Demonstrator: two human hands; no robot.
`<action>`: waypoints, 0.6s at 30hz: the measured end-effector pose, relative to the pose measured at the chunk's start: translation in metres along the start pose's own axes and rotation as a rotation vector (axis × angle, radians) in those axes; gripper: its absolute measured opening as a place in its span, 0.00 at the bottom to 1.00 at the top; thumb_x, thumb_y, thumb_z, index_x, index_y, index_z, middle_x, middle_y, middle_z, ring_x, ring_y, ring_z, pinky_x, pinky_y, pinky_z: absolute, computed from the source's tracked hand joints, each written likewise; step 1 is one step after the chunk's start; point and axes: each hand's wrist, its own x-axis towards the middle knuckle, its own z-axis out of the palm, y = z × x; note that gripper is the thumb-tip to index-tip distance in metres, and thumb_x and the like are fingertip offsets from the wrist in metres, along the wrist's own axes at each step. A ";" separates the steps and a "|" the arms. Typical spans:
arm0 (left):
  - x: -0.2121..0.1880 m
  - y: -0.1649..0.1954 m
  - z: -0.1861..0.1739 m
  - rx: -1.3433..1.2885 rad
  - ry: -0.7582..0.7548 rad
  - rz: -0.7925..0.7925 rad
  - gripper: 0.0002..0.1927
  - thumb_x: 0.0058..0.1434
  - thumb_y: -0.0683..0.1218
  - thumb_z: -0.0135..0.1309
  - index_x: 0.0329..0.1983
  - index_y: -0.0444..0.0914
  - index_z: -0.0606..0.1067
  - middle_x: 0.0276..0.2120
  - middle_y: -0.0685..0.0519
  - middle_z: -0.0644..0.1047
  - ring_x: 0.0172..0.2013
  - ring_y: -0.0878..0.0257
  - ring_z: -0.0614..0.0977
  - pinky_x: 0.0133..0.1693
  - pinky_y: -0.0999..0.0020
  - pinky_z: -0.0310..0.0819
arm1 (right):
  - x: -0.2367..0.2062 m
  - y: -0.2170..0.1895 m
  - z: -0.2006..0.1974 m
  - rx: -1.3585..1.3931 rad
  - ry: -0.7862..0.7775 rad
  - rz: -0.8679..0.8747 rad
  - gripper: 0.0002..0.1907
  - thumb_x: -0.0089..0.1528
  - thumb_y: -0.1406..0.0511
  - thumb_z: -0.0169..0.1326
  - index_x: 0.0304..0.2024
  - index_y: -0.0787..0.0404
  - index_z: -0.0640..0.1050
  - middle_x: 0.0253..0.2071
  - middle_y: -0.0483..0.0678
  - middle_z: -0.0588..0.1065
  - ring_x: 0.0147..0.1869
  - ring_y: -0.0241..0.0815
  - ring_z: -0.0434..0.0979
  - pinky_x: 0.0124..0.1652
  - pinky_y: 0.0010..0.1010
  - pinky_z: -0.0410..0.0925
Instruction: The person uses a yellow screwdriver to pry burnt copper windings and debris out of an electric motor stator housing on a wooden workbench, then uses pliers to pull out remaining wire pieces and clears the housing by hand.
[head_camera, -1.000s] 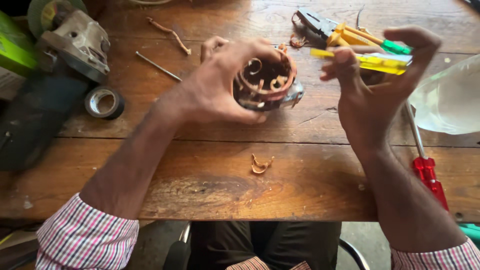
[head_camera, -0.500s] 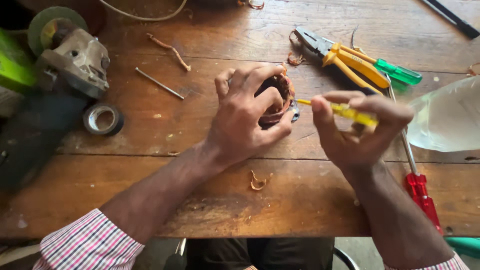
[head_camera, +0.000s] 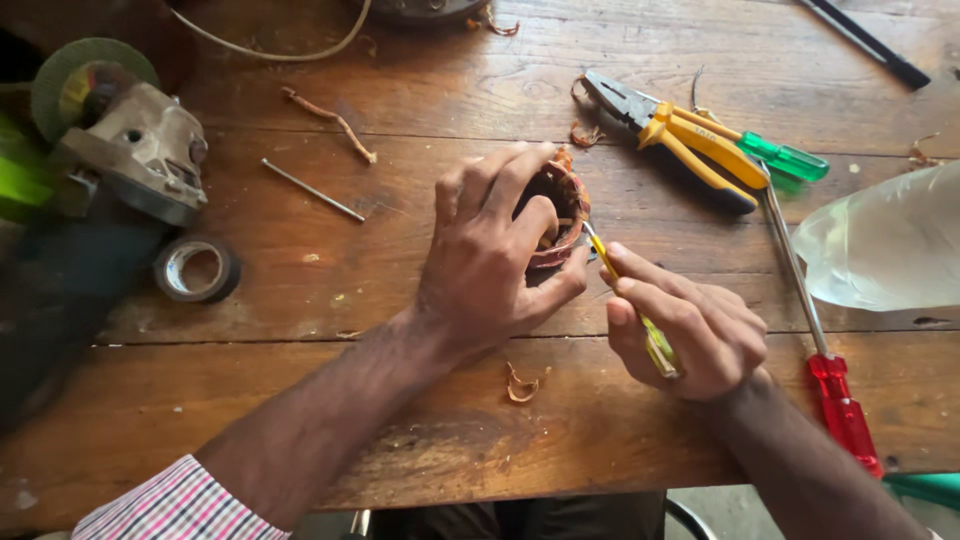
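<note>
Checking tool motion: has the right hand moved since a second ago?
Yes. The right hand dropped from beside the yellow-handled pliers toward the table's near edge, bringing its thin yellow tool to the copper-wound motor coil.

A worn wooden table (head_camera: 250, 400) is shown. Yellow-handled pliers (head_camera: 680, 135) lie at 1 o'clock, a tape roll (head_camera: 195, 270) at 9 o'clock, a red-handled screwdriver (head_camera: 815, 330) at 4 o'clock.

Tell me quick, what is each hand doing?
Left hand: closed around a round copper-wound motor coil.
Right hand: closed on a thin yellow-handled screwdriver, its tip at the coil.
</note>
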 end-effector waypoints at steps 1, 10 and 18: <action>0.000 0.001 0.000 0.010 0.013 -0.014 0.16 0.63 0.54 0.63 0.38 0.37 0.75 0.65 0.39 0.67 0.66 0.47 0.66 0.66 0.47 0.55 | -0.001 -0.001 -0.001 -0.002 -0.018 0.000 0.10 0.63 0.72 0.63 0.45 0.68 0.78 0.46 0.58 0.82 0.45 0.45 0.87 0.39 0.29 0.77; 0.002 0.001 -0.001 0.040 0.003 -0.008 0.15 0.61 0.53 0.62 0.42 0.40 0.76 0.65 0.42 0.68 0.67 0.48 0.66 0.66 0.48 0.55 | -0.002 -0.002 0.001 0.007 -0.032 0.103 0.07 0.61 0.75 0.63 0.41 0.68 0.79 0.44 0.58 0.82 0.46 0.47 0.86 0.44 0.32 0.78; 0.004 0.003 -0.003 -0.069 -0.003 -0.103 0.12 0.64 0.52 0.59 0.40 0.38 0.80 0.63 0.43 0.70 0.64 0.51 0.67 0.64 0.49 0.54 | -0.008 0.005 0.000 0.212 0.095 0.323 0.05 0.68 0.76 0.59 0.46 0.71 0.76 0.45 0.58 0.81 0.45 0.41 0.86 0.44 0.27 0.79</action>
